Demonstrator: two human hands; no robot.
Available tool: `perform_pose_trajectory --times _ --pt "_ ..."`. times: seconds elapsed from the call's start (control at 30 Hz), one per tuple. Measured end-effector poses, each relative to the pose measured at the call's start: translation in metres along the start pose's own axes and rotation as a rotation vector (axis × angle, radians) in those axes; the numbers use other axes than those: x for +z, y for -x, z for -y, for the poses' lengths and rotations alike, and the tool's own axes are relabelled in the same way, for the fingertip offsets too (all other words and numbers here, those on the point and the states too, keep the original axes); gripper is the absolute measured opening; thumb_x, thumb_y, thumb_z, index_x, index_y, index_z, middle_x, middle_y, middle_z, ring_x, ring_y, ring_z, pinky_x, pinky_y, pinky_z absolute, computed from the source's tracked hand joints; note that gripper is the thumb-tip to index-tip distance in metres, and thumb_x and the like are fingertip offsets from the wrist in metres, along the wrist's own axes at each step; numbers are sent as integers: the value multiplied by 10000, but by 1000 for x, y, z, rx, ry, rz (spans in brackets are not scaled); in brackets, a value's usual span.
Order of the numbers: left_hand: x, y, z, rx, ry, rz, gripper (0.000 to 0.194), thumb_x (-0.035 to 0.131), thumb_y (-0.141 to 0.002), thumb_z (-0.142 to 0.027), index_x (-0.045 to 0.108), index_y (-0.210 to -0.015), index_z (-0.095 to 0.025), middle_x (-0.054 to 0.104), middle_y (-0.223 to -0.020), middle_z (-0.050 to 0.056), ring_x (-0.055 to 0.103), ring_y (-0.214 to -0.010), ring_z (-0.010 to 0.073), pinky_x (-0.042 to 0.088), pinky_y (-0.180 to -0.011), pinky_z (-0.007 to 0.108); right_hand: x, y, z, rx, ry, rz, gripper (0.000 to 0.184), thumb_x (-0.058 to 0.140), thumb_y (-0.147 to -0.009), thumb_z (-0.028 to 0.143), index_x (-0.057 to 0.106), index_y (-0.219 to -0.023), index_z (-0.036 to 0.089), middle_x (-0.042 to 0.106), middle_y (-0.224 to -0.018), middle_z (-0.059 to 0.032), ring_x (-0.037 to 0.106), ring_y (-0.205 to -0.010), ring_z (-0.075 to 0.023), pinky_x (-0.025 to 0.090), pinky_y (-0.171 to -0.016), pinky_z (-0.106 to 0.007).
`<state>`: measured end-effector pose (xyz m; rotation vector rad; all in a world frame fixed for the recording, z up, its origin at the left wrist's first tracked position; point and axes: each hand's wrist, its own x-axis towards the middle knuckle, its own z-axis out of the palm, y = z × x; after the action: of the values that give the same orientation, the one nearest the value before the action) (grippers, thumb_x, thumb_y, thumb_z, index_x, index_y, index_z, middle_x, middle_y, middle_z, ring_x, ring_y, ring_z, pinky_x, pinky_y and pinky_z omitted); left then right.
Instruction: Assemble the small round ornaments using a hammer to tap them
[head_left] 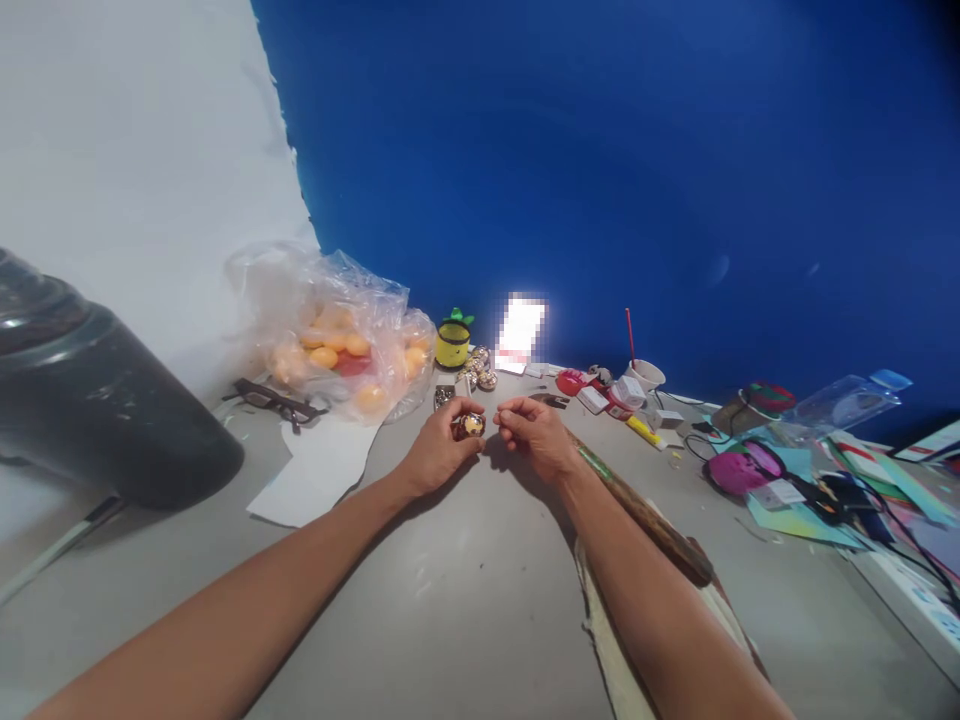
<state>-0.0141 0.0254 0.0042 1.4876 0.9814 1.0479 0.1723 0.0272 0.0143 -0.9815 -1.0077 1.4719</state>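
Note:
My left hand (441,447) curls round a small ball (472,426), dark brown with shiny gold patches, held just above the grey table. Close beside it, my right hand (534,432) has thumb and fingertips pressed together; whatever they pinch, if anything, is too small to make out. A narrow gap separates the fingertips from the ball. Several similar speckled balls (487,380) lie in a cluster behind the hands. A small dark patterned item (444,396) stands just beyond my left fingers. The hammer's wooden handle (652,520) runs alongside my right forearm.
At left are a large dark bottle (127,400), eyeglasses (277,402), white paper (319,475) and a plastic bag of orange fruit (337,345). A yellow pot (452,343) stands behind. To the right sit a white cup (646,375), a yellow tube (645,432) and a power strip (911,610).

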Motion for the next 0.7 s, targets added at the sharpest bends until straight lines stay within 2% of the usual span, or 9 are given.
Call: perform_pose_trajectory --times 0.13,0.23,0.3,0.4,0.5,0.7 --pt "-2 1 2 111 -236 -62 318 699 -754 -236 595 -1052 -193 689 -1030 38 639 -880 190 531 -808 339 3 3 -3 66 21 107 386 985 -590 384 727 -792 178 735 -709 -12 563 -499 -72 432 -441 -171" --pt "-2 1 3 124 -267 -53 406 722 -779 -330 604 -1140 -187 701 -1145 80 662 -980 233 535 -870 371 4 5 -6 79 41 141 371 982 -601 391 736 -772 173 734 -701 -15 555 -492 -65 420 -440 -165" --pt "-2 1 2 132 -280 -21 398 722 -790 -361 635 -1137 -187 715 -1162 87 669 -1024 251 526 -904 381 4 5 -8 83 56 147 367 982 -603 393 742 -771 172 735 -702 -18 553 -494 -65 415 -440 -165" --pt "-2 1 1 126 -330 8 273 704 -802 -349 670 -1021 -190 738 -1041 63 672 -959 241 514 -872 363 5 5 -8 90 65 143 365 981 -604 394 742 -766 171 738 -704 -23 545 -493 -64 405 -440 -166" --pt "-2 2 0 112 -370 -19 220 704 -791 -321 664 -968 -197 733 -962 34 662 -881 218 505 -809 331 7 5 -9 100 75 142 369 980 -598 396 738 -759 168 740 -701 -26 543 -490 -62 400 -444 -165" --pt "-2 3 2 153 -419 5 181 653 -825 -322 630 -964 -208 711 -942 34 633 -841 211 476 -758 325 10 7 -10 94 92 124 363 973 -589 395 753 -774 173 739 -690 -15 533 -474 -63 392 -436 -169"
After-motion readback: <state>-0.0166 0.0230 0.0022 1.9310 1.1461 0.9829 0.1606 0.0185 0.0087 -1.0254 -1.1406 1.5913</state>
